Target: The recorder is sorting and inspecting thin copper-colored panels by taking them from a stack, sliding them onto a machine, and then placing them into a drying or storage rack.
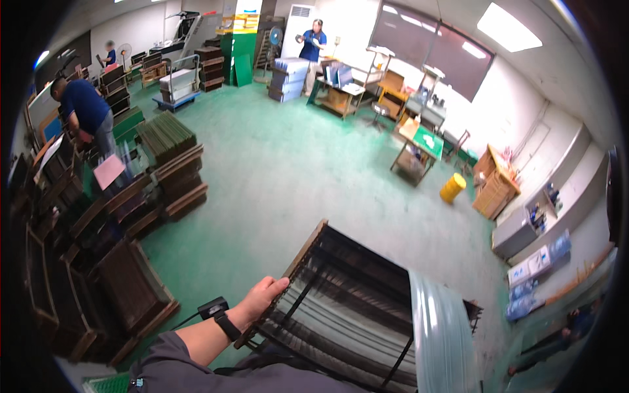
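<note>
My left hand [264, 299] grips the left side of a dark slotted rack [354, 242] with a wooden edge strip, held in front of my body. Its fingers are closed round that edge, and a black strap with a small black box [213, 308] sits on the wrist. Thin dark bars cross the rack, and its inside looks finely ribbed. Over its right part stands a batch of translucent, pale bluish sheets [442, 334], packed close together. My right hand is not in view.
Stacked dark wooden racks [134, 291] line the left, where a person in blue [88, 108] bends over them. Another person [313, 49] stands behind blue-grey stacks [288, 78]. A green-topped table [421, 137], yellow bin [453, 187] and cardboard boxes [496, 183] stand right. Green floor [275, 170] lies ahead.
</note>
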Available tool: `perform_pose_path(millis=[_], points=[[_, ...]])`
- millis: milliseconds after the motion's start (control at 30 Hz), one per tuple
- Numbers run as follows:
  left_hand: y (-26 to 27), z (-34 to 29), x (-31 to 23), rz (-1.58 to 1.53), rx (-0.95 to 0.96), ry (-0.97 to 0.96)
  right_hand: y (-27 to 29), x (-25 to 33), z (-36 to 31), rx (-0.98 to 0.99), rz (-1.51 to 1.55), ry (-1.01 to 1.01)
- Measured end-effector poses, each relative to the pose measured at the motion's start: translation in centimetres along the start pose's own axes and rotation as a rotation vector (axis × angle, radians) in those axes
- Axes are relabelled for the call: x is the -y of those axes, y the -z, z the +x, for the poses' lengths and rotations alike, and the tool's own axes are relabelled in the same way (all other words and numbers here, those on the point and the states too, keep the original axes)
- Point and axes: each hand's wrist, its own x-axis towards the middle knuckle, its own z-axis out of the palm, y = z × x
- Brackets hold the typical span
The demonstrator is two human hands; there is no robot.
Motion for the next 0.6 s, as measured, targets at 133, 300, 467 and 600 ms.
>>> perform_pose_path(millis=[133,300,467,600], points=[[3.0,14.2,-7.3,-0.126,0.051,0.069,-8.6,2.8,12.5,0.011,0.012,0.011],[6.1,31.0,-14.8,-0.137,0.019,0.017,-22.5,9.7,28.2,-0.002,0.041,0.040],[9.2,48.9,-21.3,-0.300,-0.006,-0.005,-34.1,13.2,50.4,0.087,0.053,0.032],[13.2,58.8,-25.7,-0.347,-0.107,-0.026,-46.2,20.1,64.3,0.256,0.020,0.071]])
